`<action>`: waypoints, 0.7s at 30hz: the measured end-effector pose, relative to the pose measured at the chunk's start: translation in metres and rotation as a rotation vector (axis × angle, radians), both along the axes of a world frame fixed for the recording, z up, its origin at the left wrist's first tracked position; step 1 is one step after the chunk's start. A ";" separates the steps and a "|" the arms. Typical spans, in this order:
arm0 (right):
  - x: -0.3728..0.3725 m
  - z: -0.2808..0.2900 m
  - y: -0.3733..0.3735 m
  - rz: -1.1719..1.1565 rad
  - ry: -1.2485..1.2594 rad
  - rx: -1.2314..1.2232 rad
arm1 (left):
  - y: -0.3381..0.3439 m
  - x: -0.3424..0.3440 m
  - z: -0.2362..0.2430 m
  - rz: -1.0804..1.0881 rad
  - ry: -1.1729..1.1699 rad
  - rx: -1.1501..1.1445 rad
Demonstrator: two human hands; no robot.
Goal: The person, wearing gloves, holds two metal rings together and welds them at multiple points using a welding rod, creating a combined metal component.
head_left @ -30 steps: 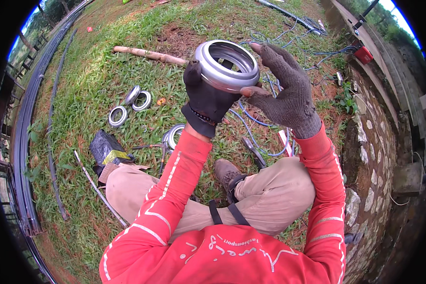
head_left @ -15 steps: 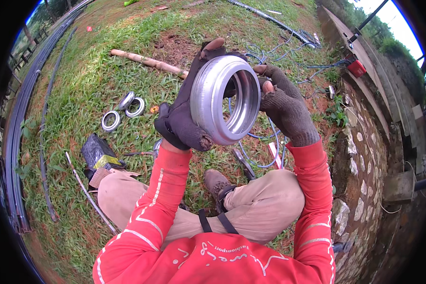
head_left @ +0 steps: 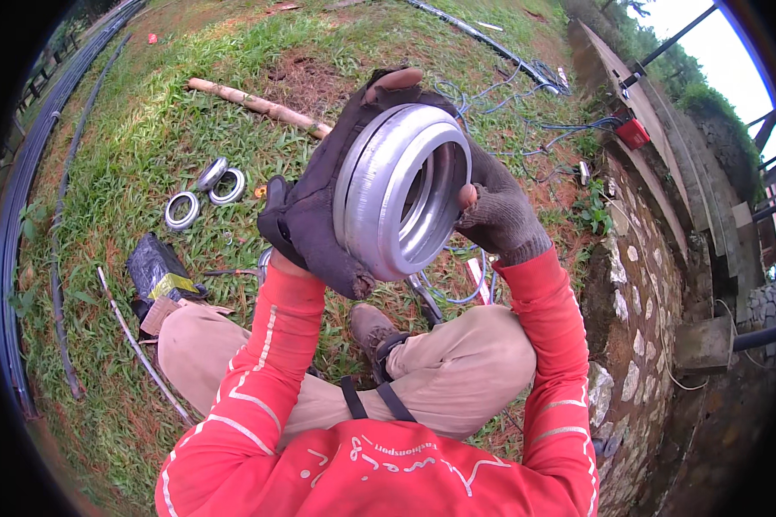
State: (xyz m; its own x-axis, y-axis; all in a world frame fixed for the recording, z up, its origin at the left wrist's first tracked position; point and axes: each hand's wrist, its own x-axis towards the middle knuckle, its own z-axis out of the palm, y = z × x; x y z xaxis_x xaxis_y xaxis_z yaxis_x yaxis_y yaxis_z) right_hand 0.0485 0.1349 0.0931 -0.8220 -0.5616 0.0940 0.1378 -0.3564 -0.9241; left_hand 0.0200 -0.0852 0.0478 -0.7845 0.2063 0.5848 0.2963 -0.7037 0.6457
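A shiny silver metal ring [head_left: 367, 194], wide and stepped, is held up in front of my chest. Its round opening faces right and toward me. My left hand [head_left: 312, 211], in a dark fingerless glove, wraps the ring's left side, with fingers over the top and the thumb side below. My right hand [head_left: 502, 207], in a brown knit fingerless glove, grips the ring's right edge. The right thumb tip rests by the rim, and the other right fingers are mostly hidden behind the ring.
Three smaller metal rings [head_left: 182, 211] lie on the grass at left, near a black plastic-wrapped bundle [head_left: 157, 263]. A wooden stick [head_left: 259, 105] lies beyond. Long pipes [head_left: 24, 172] run along the left. Blue hose [head_left: 464, 300], a red box [head_left: 632, 133] and a stone wall [head_left: 634, 319] are at right.
The ring has turned slightly and come a little lower and left in view. My right hand has shifted from pointing fingers near the rim to gripping the ring's right side.
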 end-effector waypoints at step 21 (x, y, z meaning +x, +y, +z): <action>-0.006 -0.017 0.005 -0.073 0.077 0.089 | -0.015 0.024 0.005 -0.056 0.090 -0.041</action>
State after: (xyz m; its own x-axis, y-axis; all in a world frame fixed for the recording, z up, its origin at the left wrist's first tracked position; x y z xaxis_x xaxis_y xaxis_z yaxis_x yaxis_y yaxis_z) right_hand 0.0420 0.1403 0.0765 -0.8535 -0.5094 0.1103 0.0423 -0.2787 -0.9594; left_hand 0.0445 -0.1006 0.0530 -0.7154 0.2738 0.6428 0.3156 -0.6942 0.6469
